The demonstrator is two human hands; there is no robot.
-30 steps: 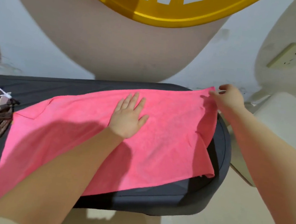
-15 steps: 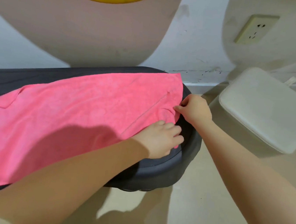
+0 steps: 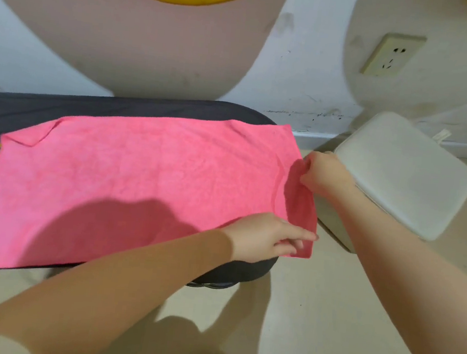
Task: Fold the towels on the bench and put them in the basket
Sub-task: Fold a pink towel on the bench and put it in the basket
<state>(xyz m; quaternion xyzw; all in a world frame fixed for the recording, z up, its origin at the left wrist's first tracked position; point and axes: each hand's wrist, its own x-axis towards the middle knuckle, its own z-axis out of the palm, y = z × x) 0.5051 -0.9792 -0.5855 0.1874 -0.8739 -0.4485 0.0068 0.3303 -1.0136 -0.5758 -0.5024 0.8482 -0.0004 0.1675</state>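
Beige floor (image 3: pixel 311 329) runs under the dark padded table (image 3: pixel 153 105). At the table's right end the left hand (image 3: pixel 266 235) pinches the near corner of the pink towel (image 3: pixel 128 177), and the right hand (image 3: pixel 325 172) pinches its right edge farther back. The towel lies spread flat, overhanging the right end. Beyond stand a white stool (image 3: pixel 405 172) and a wall socket (image 3: pixel 392 56).

Home room: scuffed white wall (image 3: pixel 307 92), wall socket (image 3: pixel 392 56), padded bench (image 3: pixel 147 104), white stool (image 3: pixel 405 172).
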